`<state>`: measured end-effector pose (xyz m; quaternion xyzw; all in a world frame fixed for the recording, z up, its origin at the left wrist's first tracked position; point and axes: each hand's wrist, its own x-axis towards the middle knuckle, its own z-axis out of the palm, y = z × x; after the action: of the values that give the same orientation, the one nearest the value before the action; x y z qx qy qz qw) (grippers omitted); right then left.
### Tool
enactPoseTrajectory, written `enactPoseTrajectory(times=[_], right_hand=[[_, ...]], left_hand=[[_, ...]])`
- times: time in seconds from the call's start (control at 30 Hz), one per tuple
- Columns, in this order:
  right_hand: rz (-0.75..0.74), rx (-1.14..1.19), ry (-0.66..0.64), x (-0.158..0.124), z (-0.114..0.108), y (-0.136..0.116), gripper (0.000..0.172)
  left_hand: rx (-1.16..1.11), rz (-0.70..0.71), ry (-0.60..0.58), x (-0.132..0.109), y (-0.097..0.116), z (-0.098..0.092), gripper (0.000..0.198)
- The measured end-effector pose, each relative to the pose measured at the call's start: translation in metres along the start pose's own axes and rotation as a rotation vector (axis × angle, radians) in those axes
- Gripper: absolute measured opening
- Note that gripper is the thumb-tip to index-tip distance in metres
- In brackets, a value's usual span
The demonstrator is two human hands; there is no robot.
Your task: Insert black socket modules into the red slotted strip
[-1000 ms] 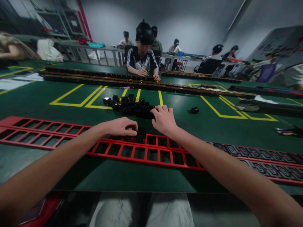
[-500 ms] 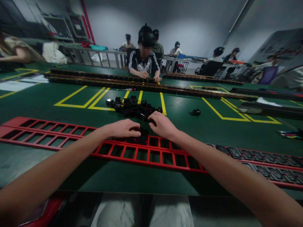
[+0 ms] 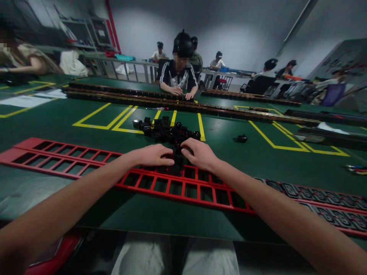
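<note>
My left hand (image 3: 153,156) rests palm down on the long red slotted rack (image 3: 86,162), fingers curled over small black parts (image 3: 175,169) sitting in its slots. My right hand (image 3: 198,154) lies right beside it, fingers bent and pinching a small black part at the rack's far rail. The two hands nearly touch. A heap of small black block-shaped parts (image 3: 166,130) lies just beyond them on the green table (image 3: 229,152).
One stray black part (image 3: 242,138) lies to the right of the heap. Filled racks (image 3: 315,191) continue to the right. Yellow lines mark the table. Long dark racks (image 3: 129,98) run across the far side, where a person (image 3: 179,72) works facing me. Other people sit further back.
My right hand has drawn back from the heap of black parts to the rack, close beside my left hand. The left hand has stayed on the rack.
</note>
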<state>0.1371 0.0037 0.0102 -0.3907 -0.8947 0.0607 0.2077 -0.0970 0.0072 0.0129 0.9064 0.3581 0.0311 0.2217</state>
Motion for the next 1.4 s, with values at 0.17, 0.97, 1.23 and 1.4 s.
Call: enactPoseTrajectory(times=[0.17,0.97,1.23,1.4], right_hand=[[0.044,-0.096,-0.127,-0.001,-0.001,-0.004,0.032],[0.065,0.41,-0.383,-0.014,-0.044,0.032,0.017],[0.08,0.615,-0.407,-0.025,-0.037,0.039,0.025],[0.012,0.568,-0.463,-0.026,-0.045,0.043,0.029]], left_hand=[[-0.002,0.002,-0.017,0.0,0.001,0.0,0.037],[-0.068,-0.042,-0.06,-0.001,-0.003,-0.002,0.036],[-0.061,-0.074,-0.075,-0.001,0.0,-0.003,0.036],[-0.044,-0.071,-0.075,-0.001,-0.001,-0.003,0.036]])
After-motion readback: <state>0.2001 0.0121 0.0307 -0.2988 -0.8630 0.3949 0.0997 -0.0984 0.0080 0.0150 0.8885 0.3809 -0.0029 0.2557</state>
